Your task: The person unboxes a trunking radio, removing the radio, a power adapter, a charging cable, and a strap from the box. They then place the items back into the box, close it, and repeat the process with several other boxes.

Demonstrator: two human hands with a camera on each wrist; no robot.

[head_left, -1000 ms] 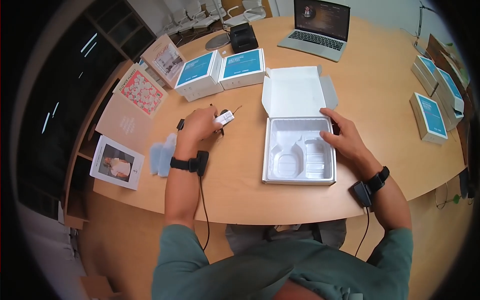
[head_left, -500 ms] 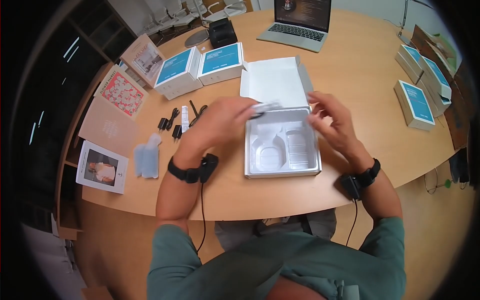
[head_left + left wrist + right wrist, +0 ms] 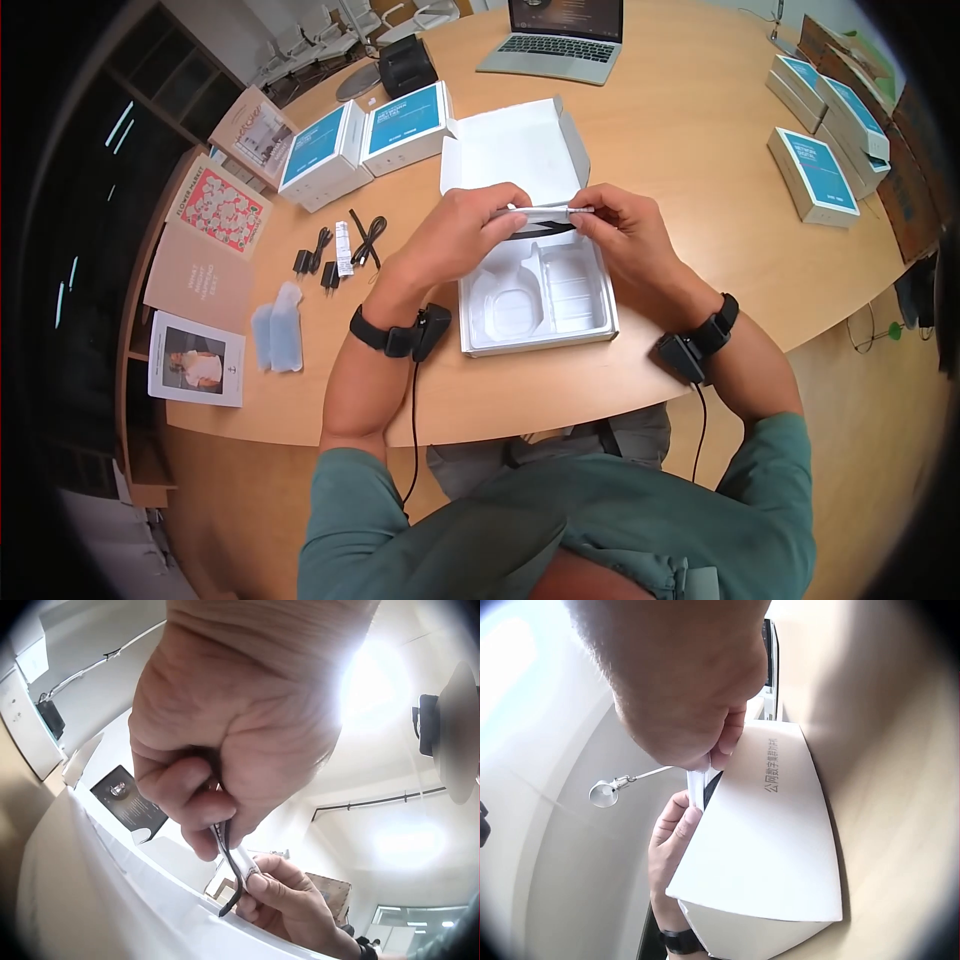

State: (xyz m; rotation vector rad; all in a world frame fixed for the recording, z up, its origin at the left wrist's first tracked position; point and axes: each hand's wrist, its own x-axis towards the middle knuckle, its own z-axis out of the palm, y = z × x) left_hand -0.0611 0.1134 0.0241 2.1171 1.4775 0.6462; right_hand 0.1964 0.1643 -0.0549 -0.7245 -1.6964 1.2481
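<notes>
Since a second ago we have brought our left hand [image 3: 462, 232] away from the cables on the left of the surface [image 3: 700, 170] and over the open white box [image 3: 505, 150], carrying a small black cable with a white label [image 3: 545, 213], and our right hand [image 3: 625, 235] has left the tray's rim to meet it. Both hands now hold that cable between them, above the far end of the white moulded tray [image 3: 540, 300]: the left hand's thumb and curled fingers [image 3: 196, 825] pinch one end, and the right hand's fingertips [image 3: 720, 754] pinch the white label at the other. The left wrist view shows the black cable hanging out below the left hand's fingers with the right hand just beyond it; the right wrist view shows the label held just above the box lid.

The tray sits in the box base, its compartments bare, with the lid flap lying open behind it. To our left on the surface lie two black plug adapters [image 3: 312, 268], a white tagged strip [image 3: 343, 248] and a coiled black cable [image 3: 368, 238], with a translucent plastic bag [image 3: 277, 325] nearer the edge. Further back stand two blue-topped white boxes [image 3: 365, 135], a black device [image 3: 405, 65] and a laptop [image 3: 555, 40]; more blue-topped boxes [image 3: 820, 120] are stacked at the far right
</notes>
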